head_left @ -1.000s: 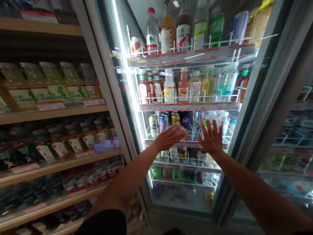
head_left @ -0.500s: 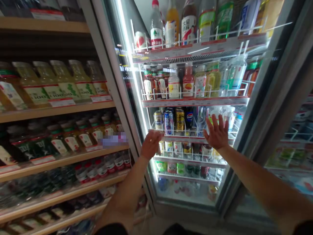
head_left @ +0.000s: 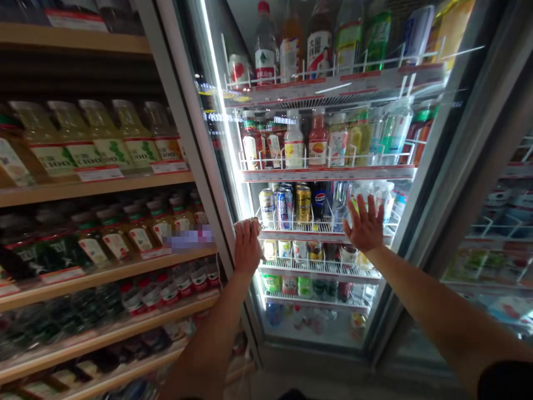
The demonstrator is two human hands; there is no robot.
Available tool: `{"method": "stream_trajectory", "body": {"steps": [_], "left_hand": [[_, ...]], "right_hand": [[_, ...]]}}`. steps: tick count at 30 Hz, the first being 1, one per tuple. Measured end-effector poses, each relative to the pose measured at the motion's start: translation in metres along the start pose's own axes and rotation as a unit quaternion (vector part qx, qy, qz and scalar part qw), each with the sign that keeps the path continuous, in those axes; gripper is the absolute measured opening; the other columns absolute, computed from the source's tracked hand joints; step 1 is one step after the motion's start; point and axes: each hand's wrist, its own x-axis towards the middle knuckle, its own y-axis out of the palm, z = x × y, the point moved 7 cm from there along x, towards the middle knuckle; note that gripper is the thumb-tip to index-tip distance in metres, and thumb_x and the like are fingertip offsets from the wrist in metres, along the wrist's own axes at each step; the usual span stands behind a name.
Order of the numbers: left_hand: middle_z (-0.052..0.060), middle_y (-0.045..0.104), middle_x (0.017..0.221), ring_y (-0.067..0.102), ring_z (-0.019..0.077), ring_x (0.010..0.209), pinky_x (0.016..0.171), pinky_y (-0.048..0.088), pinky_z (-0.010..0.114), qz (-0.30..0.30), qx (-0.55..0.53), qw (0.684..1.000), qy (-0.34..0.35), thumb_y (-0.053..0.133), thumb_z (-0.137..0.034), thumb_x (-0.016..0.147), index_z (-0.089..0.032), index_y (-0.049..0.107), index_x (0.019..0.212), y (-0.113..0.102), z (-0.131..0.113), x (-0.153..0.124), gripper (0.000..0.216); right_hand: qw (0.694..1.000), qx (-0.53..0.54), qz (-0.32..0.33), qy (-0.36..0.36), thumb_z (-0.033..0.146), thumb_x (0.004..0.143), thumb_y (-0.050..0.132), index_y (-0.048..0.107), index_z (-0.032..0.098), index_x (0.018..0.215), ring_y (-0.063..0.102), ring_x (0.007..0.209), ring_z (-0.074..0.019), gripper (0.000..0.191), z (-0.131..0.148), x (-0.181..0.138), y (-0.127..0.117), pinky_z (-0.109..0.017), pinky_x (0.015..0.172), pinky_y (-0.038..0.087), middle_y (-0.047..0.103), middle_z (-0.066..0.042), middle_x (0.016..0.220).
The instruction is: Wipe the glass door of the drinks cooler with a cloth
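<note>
My left hand is at the left edge of a glass-fronted drinks cooler, by its metal frame. Its fingers are bent over a pale, crumpled, cloth-like piece, mostly hidden beneath them. On the right, my right hand lies with fingers spread against the glass door, palm toward it. Behind the glass, level with my hands, stand a blue can, a gold can and a dark Pepsi can on a wire shelf.
Upper cooler shelves hold bottles, among them a red-capped bottle and a red juice bottle. To the left, a wooden shelf carries rows of bottled juice. Another cooler stands at the right.
My left hand has moved left across the glass to the door's edge, the pale piece going with it. My right hand stays spread on the glass. The view has shifted slightly.
</note>
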Motion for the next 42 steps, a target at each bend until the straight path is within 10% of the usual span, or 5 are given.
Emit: {"method": "stream_trajectory", "body": {"steps": [5, 12, 18, 24, 42], "left_hand": [[0.005, 0.037, 0.160, 0.024, 0.0273, 0.151, 0.120, 0.038, 0.043, -0.012, -0.039, 0.986, 0.161, 0.045, -0.008, 0.091, -0.026, 0.027, 0.157, 0.005, -0.070, -0.017, 0.070], [0.012, 0.035, 0.160, 0.012, 0.0340, 0.153, 0.121, 0.032, 0.054, -0.057, -0.052, 0.995, 0.067, 0.051, -0.010, 0.091, -0.017, 0.033, 0.155, -0.006, -0.069, 0.066, 0.066], [-0.002, 0.039, 0.159, 0.024, 0.0236, 0.152, 0.123, 0.033, 0.041, -0.022, -0.114, 0.938, 0.326, 0.049, -0.009, 0.093, -0.024, 0.045, 0.148, -0.011, -0.142, 0.045, 0.057], [0.008, 0.039, 0.159, 0.020, 0.0326, 0.153, 0.119, 0.037, 0.051, -0.092, -0.075, 0.982, 0.149, 0.055, -0.014, 0.093, -0.026, 0.041, 0.150, -0.031, -0.105, 0.118, 0.060], [-0.002, 0.060, 0.142, 0.052, 0.0182, 0.131, 0.112, 0.040, 0.032, -0.141, -0.075, 0.957, 0.243, 0.058, -0.019, 0.094, -0.029, 0.054, 0.141, -0.028, -0.123, 0.097, 0.048]], "right_hand": [[1.000, -0.004, -0.011, -0.007, 0.039, 0.094, 0.055, 0.019, 0.023, 0.159, 0.012, 0.154, -0.0311, 0.076, 0.001, 0.001, -0.002, -0.056, 0.123, 0.013, 0.028, -0.011, 0.164], [1.000, -0.006, -0.012, -0.002, 0.038, 0.094, 0.055, 0.019, 0.023, 0.159, 0.014, 0.154, -0.0311, 0.076, 0.001, 0.001, -0.002, -0.056, 0.123, 0.014, 0.028, -0.011, 0.163], [1.000, 0.000, -0.004, 0.001, 0.039, 0.094, 0.054, 0.018, 0.024, 0.159, 0.014, 0.154, -0.0309, 0.075, 0.001, 0.002, -0.002, -0.056, 0.123, 0.013, 0.029, -0.010, 0.163], [1.000, 0.002, -0.012, -0.002, 0.038, 0.094, 0.055, 0.022, 0.023, 0.159, 0.016, 0.153, -0.0307, 0.074, 0.002, 0.001, -0.002, -0.054, 0.123, 0.013, 0.030, -0.010, 0.163], [1.000, 0.004, -0.008, -0.001, 0.038, 0.094, 0.054, 0.019, 0.025, 0.159, 0.018, 0.153, -0.0317, 0.075, 0.000, -0.001, 0.001, -0.055, 0.123, 0.014, 0.027, -0.009, 0.164]]}}
